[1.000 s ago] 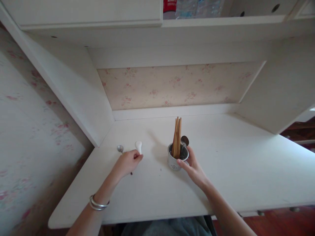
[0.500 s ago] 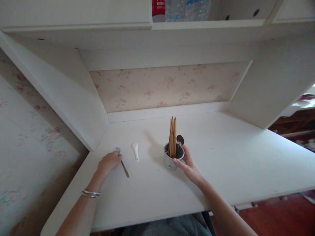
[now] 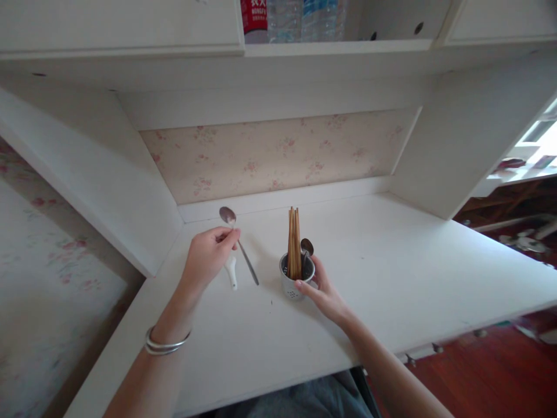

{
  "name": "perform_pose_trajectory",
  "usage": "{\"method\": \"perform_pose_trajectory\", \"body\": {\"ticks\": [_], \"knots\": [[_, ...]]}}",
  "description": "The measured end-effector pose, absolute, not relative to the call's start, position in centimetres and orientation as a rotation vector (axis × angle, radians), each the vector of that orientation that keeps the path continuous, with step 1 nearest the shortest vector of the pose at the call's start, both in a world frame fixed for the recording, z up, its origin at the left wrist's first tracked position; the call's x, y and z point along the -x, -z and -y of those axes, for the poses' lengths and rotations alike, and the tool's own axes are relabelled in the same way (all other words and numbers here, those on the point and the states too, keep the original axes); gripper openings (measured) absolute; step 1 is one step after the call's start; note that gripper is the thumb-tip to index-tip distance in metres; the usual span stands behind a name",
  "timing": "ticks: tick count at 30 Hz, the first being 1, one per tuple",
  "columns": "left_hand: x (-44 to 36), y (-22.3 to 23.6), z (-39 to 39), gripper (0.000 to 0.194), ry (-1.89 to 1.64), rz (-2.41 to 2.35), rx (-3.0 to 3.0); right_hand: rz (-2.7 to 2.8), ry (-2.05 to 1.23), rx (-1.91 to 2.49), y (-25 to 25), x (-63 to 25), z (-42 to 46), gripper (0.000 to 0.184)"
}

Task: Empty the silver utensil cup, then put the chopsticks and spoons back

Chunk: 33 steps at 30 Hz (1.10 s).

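Observation:
Pinched between the thumb and fingers of my left hand (image 3: 213, 252) is a long-handled metal spoon (image 3: 248, 262), bowl up and handle slanting down to the right. Below that hand a short white spoon (image 3: 232, 273) lies on the desk, its upper part hidden by my fingers. My right hand (image 3: 324, 293) wraps round the right side of a pale utensil cup (image 3: 290, 287) with small holes in its front. Several wooden chopsticks (image 3: 294, 244) stand upright in the cup. Beside them another metal spoon (image 3: 307, 246) leans to the right, its bowl above the rim.
The white desk (image 3: 391, 261) has side panels and a back ledge. Overhead, a shelf (image 3: 339, 49) holds clear plastic bottles (image 3: 285, 20) and a red package (image 3: 255, 17). Floral wallpaper (image 3: 52, 249) is on the left; a red floor (image 3: 478, 371) shows at lower right.
My left hand has lifted the long metal spoon off the desk and carried it right, over the white spoon. My right hand stays on the cup. The view has shifted slightly.

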<state>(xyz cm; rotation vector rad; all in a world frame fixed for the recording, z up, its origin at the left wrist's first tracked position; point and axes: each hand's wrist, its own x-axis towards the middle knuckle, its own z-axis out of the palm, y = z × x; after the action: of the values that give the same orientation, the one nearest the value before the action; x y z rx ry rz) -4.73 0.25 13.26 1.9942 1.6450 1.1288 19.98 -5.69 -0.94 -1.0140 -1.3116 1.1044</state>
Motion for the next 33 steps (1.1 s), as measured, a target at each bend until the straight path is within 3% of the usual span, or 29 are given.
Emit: {"method": "perform_pose_trajectory", "body": {"ticks": [6, 16, 23, 26, 30, 33], "knots": [[-1.2, -14.7, -0.5, 0.037, -1.374, -1.372, -1.994, 1.364, -1.052, 1.028, 0.6, -19.9, 5.9, 0.069], [-4.1, -4.7, -1.0, 0.034, -1.088, -1.38, -1.974, 1.413, -0.967, 1.071, 0.8, -20.1, 6.0, 0.07], [-3.2, -3.3, -0.4, 0.036, -1.074, -1.283, -1.807, 1.42, -0.954, 1.073, 0.9, -20.0, 5.9, 0.071], [-2.8, -2.4, 0.2, 0.048, -1.07, -1.127, -1.632, 1.415, -0.993, 1.044, 0.8, -20.0, 5.9, 0.07], [-2.9, -1.1, 1.1, 0.095, -0.966, -0.713, -1.376, 1.403, -1.041, 0.99, 0.7, -20.1, 5.9, 0.068], [-3.3, -0.9, 1.3, 0.095, -0.933, -0.563, -1.294, 1.34, -1.119, 0.969, 0.4, -20.2, 5.9, 0.069]]}}
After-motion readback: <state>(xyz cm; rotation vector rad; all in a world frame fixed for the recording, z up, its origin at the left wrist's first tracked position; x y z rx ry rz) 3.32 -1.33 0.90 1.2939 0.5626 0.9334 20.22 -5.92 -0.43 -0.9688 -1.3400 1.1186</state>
